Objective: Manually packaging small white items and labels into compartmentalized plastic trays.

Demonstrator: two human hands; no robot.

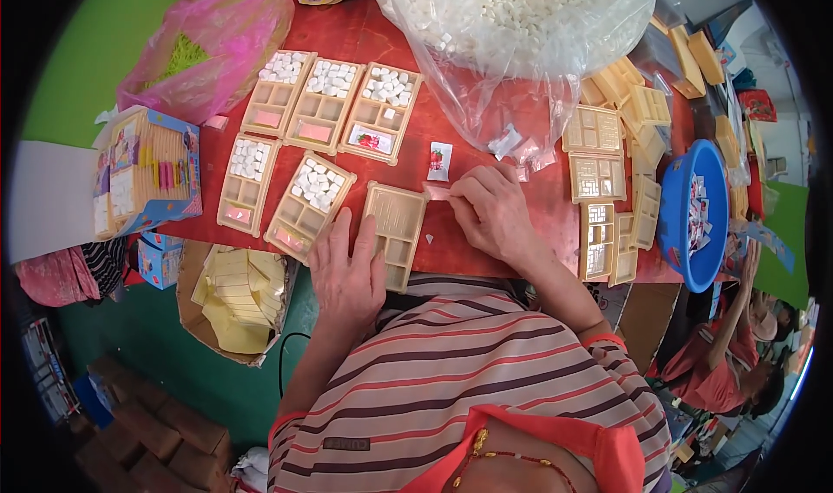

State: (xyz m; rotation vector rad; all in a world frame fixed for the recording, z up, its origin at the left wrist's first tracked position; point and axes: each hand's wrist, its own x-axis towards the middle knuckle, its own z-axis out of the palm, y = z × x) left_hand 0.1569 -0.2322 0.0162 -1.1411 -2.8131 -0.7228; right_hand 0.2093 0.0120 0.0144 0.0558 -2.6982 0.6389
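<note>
My right hand (496, 215) is closed in a pinch on a small pink sachet (436, 192), at the upper right corner of a beige compartment tray (396, 229) whose sections show bare. My left hand (349, 272) lies with fingers stretched out, its fingertips between this tray and a neighbouring beige tray (286, 233) of white tablet-like pieces (318, 186). Beyond my right hand lies a white sachet with a red print (440, 161). More pink sachets (533, 156) rest to its right.
Several filled trays (380, 111) stand at the far left. A large clear bag (512, 24) of white pieces sits at the back. Stacked beige trays (599, 177) and a blue basin (694, 215) of sachets are on the right; a box of sticks (152, 176) is at left.
</note>
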